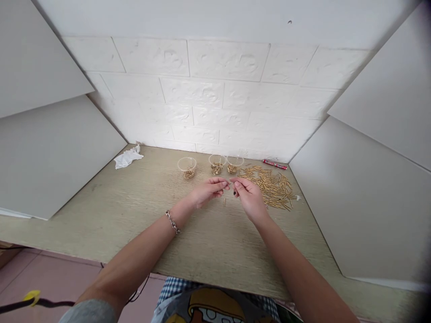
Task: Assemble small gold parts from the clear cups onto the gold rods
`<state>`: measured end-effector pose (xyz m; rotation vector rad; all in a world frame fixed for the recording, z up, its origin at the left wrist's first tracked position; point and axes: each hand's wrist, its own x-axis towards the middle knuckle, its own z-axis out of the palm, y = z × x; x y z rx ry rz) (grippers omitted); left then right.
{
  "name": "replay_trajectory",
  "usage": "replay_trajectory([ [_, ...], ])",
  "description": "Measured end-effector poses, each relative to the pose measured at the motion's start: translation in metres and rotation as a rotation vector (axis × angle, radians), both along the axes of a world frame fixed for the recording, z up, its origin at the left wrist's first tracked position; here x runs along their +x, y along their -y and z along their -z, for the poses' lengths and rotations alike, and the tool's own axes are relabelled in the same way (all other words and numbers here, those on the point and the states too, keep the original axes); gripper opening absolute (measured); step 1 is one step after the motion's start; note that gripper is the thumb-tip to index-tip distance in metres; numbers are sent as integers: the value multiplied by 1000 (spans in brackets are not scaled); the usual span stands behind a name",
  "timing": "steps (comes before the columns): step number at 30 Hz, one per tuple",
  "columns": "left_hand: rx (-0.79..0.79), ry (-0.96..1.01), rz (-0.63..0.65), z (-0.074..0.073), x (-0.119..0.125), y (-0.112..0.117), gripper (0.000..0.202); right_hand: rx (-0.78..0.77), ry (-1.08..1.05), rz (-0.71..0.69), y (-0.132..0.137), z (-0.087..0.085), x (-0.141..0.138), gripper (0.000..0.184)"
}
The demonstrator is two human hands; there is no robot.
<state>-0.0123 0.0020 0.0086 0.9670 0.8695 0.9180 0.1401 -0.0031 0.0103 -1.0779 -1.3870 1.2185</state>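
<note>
1 pin [224, 202] lies on the table [215, 246], long axis near to far. Beyond it, the left hand [210, 189] and right hand [248, 196] pinch, almost meeting; what they grasp I cannot tell. Right of them, 1 pile of pins [274, 188], uncountable, points mixed ways. Behind stand 3 cups [186, 157] of gold pieces [216, 168].

1 slvr bracelet [173, 222], gry sleeve [90, 312]

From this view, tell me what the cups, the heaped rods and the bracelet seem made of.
Cups: likely clear plastic, thin-rimmed; gold-coloured pieces show through their walls. Heaped rods: probably brass or another gold-toned metal, given their satin yellow look. Bracelet: apparently silver-coloured metal, shiny; its links catch the light.
</note>
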Motion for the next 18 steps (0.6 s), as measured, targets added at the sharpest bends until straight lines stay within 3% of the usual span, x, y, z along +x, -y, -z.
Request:
replay_trajectory([
  [5, 19, 5, 1, 0, 0, 0, 31, 66, 42, -22, 3, -2, 0, 24],
  [11, 17, -46, -34, 0, -1, -1, 31, 215, 201, 148, 7, 0, -1, 29],
  [18, 105, -185, -45, 3, 0, -3, 25, 290, 344, 145, 6, 2, 0, 35],
])
